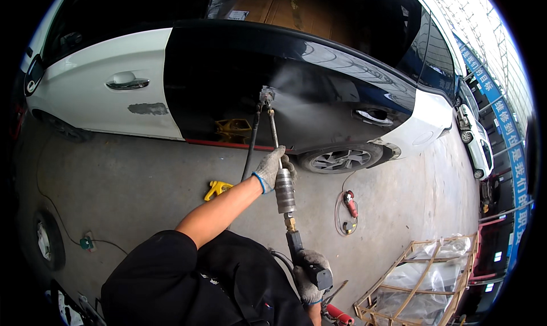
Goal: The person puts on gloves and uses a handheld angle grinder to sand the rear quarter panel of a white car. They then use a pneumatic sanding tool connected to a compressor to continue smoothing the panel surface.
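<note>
A slide hammer dent puller (285, 195) runs from my body to the black rear door (222, 87) of a white car. Its metal head (266, 95) meets the door panel, where the surface looks dull and scuffed; contact detail is too small to tell. My left hand (272, 169), in a grey knit glove, is closed round the rod at the upper end of the ribbed steel weight. Lower down, my right hand (312, 275), also gloved, grips the black handle (296, 243). A dark cable (251, 141) hangs from the head down past my left wrist.
A red power tool (350, 204) with its cord lies on the floor near the rear wheel (342, 158). A yellow object (217, 189) stands beside my left forearm. At right is a wooden crate frame (419, 275) with plastic wrap; a loose wheel (45, 239) is at left.
</note>
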Tool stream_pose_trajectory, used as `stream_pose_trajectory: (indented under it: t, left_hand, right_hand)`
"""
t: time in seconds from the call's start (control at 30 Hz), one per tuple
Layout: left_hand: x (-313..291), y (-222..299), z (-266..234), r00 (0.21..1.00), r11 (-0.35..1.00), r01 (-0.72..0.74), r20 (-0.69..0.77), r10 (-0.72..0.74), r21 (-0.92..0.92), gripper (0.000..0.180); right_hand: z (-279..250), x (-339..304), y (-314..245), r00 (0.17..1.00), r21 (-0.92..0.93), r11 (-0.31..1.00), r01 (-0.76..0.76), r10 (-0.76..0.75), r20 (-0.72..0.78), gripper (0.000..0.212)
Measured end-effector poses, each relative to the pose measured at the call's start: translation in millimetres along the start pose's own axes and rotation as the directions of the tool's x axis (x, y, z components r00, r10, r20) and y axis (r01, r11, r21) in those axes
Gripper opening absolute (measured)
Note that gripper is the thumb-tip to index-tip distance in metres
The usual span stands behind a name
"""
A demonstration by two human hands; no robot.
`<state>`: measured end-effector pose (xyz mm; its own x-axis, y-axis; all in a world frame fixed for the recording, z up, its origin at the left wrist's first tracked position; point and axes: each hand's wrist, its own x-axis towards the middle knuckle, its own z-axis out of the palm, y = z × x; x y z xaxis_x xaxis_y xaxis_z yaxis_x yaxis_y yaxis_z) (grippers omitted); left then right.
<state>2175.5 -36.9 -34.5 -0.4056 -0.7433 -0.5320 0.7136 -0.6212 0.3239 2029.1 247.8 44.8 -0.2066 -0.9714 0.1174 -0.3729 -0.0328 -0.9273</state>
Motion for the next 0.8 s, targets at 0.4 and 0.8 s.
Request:
stream_pose_trajectory:
  t: [0.4,0.8]
  left_hand:
    - [1.8,-13.1,-1.4,0.990,0.982,-0.139,-0.003,0.140,0.129,0.033]
    - [16.1,18.4,3.1,0.997,0.991,0.074,0.035,-0.071,-0.114,0.041]
  right_hand:
    - [4.4,-5.2,0.0,0.997,0.071,0.996,-0.045,0.050,-0.060,0.036]
    - [-3.0,-6.2,6.2,0.999,0.248,0.969,-0.004,0.015,-0.042,0.034]
